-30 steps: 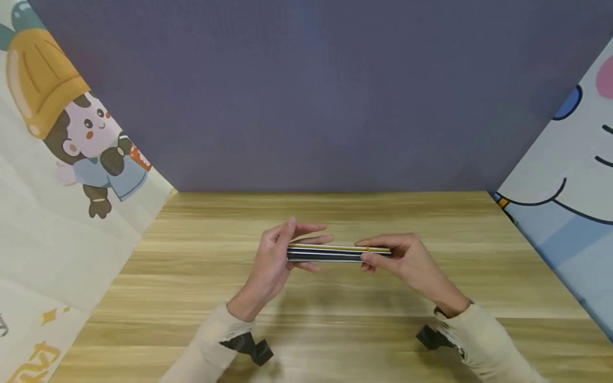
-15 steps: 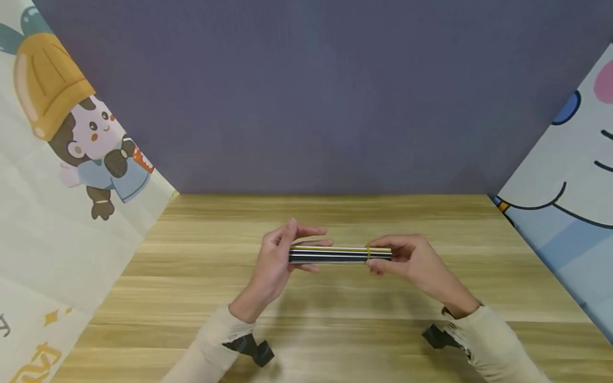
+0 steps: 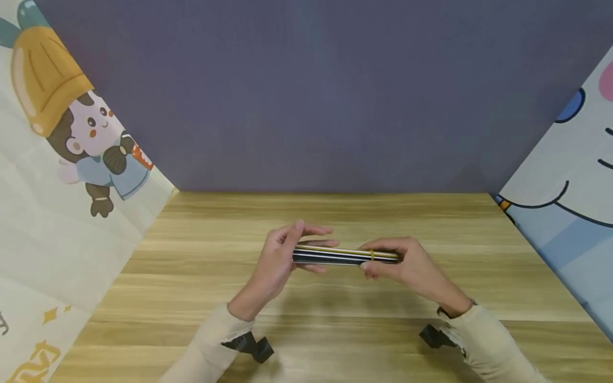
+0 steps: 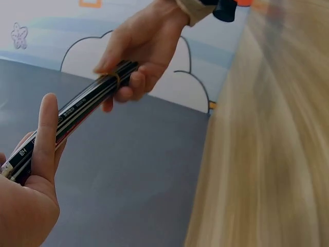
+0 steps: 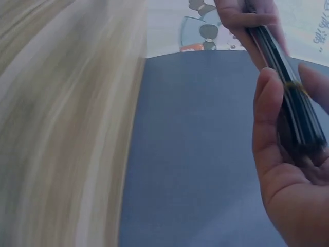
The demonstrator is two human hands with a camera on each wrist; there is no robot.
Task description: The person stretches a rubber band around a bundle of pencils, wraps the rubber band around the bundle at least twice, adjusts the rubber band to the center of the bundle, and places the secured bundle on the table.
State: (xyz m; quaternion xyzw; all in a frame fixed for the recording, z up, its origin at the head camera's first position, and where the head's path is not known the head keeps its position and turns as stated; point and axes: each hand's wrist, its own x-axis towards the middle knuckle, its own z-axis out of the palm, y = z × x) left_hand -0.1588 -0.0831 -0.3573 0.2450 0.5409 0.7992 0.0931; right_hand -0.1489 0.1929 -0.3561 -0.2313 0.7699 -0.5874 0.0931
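A bundle of dark pencils (image 3: 330, 256) with pale stripes is held in the air above the table, its right end a little lower than its left. My left hand (image 3: 275, 260) grips the left end, thumb across the near side. Near the other end, my right hand (image 3: 407, 260) pinches the bundle beside a yellow rubber band (image 3: 372, 255) that runs round it. The left wrist view shows "HB" printed on one of the pencils (image 4: 77, 109). In the right wrist view, my fingers lie on both sides of the banded end (image 5: 306, 121).
A wood-grain table (image 3: 335, 340) lies below both hands. Behind it stands a grey-blue panel (image 3: 316, 96). Printed cartoon sheets flank the table at left (image 3: 57, 239) and right (image 3: 555, 175).
The pencil bundle has shifted slightly right and its right end has dipped. My right fingertips have slid a little left past the rubber band. My left hand keeps its grip.
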